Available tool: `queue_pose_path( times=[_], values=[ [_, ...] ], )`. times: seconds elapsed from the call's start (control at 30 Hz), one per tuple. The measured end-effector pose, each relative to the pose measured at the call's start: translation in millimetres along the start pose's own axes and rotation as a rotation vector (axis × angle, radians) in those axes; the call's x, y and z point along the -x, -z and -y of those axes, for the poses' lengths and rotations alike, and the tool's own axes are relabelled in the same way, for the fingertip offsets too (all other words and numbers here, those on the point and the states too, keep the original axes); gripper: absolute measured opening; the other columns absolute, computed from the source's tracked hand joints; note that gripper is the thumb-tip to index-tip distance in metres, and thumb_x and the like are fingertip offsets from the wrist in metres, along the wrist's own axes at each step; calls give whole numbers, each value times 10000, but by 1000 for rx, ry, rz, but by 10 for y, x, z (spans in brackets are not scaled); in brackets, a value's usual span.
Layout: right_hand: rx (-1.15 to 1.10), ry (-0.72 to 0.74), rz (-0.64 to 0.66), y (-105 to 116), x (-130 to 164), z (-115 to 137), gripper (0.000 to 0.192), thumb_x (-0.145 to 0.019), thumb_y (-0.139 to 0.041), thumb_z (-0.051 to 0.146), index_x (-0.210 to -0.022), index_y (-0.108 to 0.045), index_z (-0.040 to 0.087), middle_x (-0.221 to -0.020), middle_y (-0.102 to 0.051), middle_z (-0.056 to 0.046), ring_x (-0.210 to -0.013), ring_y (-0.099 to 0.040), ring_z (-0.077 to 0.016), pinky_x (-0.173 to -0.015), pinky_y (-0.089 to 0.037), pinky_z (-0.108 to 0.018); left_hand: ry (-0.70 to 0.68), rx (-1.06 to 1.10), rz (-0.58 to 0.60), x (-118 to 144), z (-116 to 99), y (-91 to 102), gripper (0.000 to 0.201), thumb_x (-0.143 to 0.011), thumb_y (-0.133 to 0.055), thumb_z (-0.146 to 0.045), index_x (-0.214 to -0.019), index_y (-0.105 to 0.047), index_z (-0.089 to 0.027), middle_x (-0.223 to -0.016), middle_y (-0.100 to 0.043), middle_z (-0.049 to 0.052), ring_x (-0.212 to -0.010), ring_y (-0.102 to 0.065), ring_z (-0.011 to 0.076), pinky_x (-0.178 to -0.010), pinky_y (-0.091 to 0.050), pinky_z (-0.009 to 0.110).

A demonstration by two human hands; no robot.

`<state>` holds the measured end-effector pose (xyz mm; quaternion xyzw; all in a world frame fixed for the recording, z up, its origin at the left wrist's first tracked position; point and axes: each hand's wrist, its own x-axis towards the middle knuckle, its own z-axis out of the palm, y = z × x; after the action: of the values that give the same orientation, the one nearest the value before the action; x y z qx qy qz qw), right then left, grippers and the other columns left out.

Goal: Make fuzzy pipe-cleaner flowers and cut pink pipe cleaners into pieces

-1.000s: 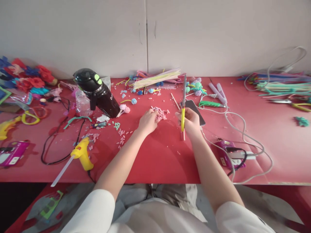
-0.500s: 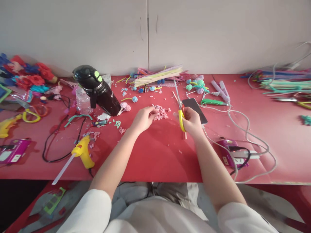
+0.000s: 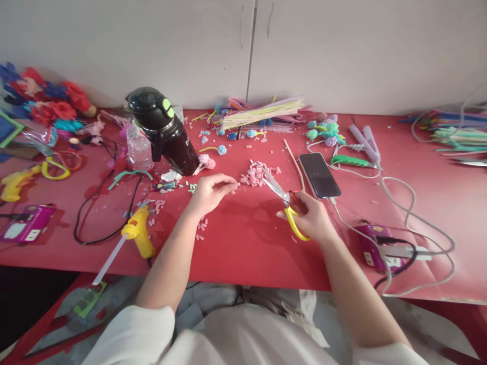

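Observation:
My left hand (image 3: 211,195) is closed in a pinch, thumb against fingertips, on what looks like a small pink piece. It hovers just left of a pile of short pink pieces (image 3: 256,174) on the red table. My right hand (image 3: 314,218) grips a pair of scissors (image 3: 292,220) with yellow and red handles. Their blades point up and left, the tips near the pile's right edge. A thin pink stick (image 3: 293,159) lies beyond the right hand, left of a dark phone (image 3: 320,176).
A black bottle (image 3: 171,134) stands behind my left hand. Yellow glue guns (image 3: 140,234) lie at left. Bundled coloured pipe cleaners (image 3: 262,115) and small pompom flowers (image 3: 325,131) are along the back. White cables (image 3: 409,203) loop around a purple power box (image 3: 380,248) at right.
My left hand has drawn back from the pile to the left. The scissors have swung from upright to leaning left toward the pile, uncovering the pink stick. The view has shifted.

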<state>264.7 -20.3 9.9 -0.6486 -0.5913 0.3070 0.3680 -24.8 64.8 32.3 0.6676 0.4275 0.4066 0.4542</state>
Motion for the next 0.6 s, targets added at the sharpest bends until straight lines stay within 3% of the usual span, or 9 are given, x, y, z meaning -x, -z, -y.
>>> queue_pose_path(
  times=[0.13,0.37,0.6],
  values=[
    [133,23,20,-73,-17,-4,571,-653,-804,707,-696,-537,205,-606,-422,45,-590,-345,-113,-536,-323,-257,-17,-64,0,8,-31,50,346,-869,-758,-522,-848,-766,-176,-754,-751,44,-703,-692,168,-675,-569,271],
    [205,61,71,-104,-20,-55,564,-683,-771,730,-778,-669,183,-611,-537,12,-571,-446,-135,-548,-368,-269,-56,-163,25,17,-54,40,364,-930,-684,-525,-832,-733,-178,-717,-713,31,-649,-644,147,-631,-510,254],
    [209,73,74,-108,-23,-5,559,-697,-748,733,-747,-659,184,-602,-548,7,-563,-446,-134,-542,-350,-276,-114,-176,30,24,-30,20,352,-1010,-583,-482,-872,-699,-180,-741,-692,28,-663,-624,133,-630,-480,243]
  ],
)
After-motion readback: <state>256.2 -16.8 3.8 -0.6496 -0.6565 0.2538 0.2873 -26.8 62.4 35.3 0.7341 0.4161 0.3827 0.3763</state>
